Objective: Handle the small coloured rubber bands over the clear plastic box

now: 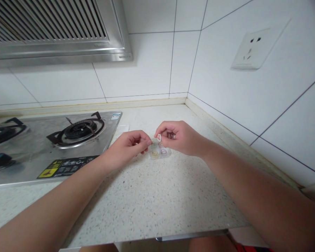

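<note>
A small clear plastic box (160, 154) lies on the speckled countertop between my hands. Inside it are a yellow loop (154, 153) and a pinkish-purple loop (163, 151), apparently in separate compartments. Above the box's back part, my right hand (177, 136) pinches a small white loop (159, 137), like a hair elastic, between thumb and forefinger. My left hand (133, 143) is at the box's left side, thumb and forefinger pressed together near its far left corner. Whether anything is between those left fingertips is too small to make out.
A steel gas hob (76, 150) with black burners lies to the left. The range hood (94, 52) hangs above it. Tiled walls meet at the back corner, with a socket (250, 49) on the right wall. The countertop (157, 203) ends at a front edge near me.
</note>
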Available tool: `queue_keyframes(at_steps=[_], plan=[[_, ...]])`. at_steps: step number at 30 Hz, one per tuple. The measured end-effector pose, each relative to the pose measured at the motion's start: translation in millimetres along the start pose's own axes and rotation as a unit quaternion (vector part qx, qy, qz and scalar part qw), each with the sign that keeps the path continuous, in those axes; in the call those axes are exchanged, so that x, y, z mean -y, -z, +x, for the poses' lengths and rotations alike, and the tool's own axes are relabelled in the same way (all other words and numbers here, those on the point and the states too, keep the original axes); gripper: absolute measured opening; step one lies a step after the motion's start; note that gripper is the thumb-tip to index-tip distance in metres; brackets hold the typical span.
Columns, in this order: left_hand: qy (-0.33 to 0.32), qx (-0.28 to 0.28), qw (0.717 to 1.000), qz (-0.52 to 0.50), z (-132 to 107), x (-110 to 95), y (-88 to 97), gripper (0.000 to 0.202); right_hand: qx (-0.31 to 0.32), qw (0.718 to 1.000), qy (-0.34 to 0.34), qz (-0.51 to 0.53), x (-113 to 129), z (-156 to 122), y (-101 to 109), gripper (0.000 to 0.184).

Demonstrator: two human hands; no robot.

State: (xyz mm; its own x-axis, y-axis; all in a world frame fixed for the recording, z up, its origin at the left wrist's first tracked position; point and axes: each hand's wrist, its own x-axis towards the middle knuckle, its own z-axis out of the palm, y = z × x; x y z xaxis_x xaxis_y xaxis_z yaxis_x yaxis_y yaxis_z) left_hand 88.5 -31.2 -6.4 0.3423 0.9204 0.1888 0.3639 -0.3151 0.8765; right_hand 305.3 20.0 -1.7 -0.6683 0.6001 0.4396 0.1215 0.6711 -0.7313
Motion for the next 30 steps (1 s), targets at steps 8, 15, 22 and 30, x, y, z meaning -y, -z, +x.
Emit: queue_keyframes(at_steps=[8, 15, 22, 30], plan=[[-0.001, -0.002, 1.000, 0.008, 0, 1, -0.8, 0.020, -0.005, 1.000, 0.006, -0.007, 1, 0, 0, 0.011], [0.002, 0.002, 1.000, 0.012, -1, 0, -0.2, 0.020, -0.003, 1.000, 0.001, -0.010, 3, 0, 1, 0.014], [0.008, 0.007, 1.000, 0.015, -1, -2, -0.2, 0.021, -0.008, 1.000, -0.018, -0.015, 10, 0, 2, 0.013], [0.012, 0.012, 1.000, 0.011, -1, -2, -1.3, 0.021, -0.007, 1.000, -0.021, 0.012, 11, 1, 3, 0.012]])
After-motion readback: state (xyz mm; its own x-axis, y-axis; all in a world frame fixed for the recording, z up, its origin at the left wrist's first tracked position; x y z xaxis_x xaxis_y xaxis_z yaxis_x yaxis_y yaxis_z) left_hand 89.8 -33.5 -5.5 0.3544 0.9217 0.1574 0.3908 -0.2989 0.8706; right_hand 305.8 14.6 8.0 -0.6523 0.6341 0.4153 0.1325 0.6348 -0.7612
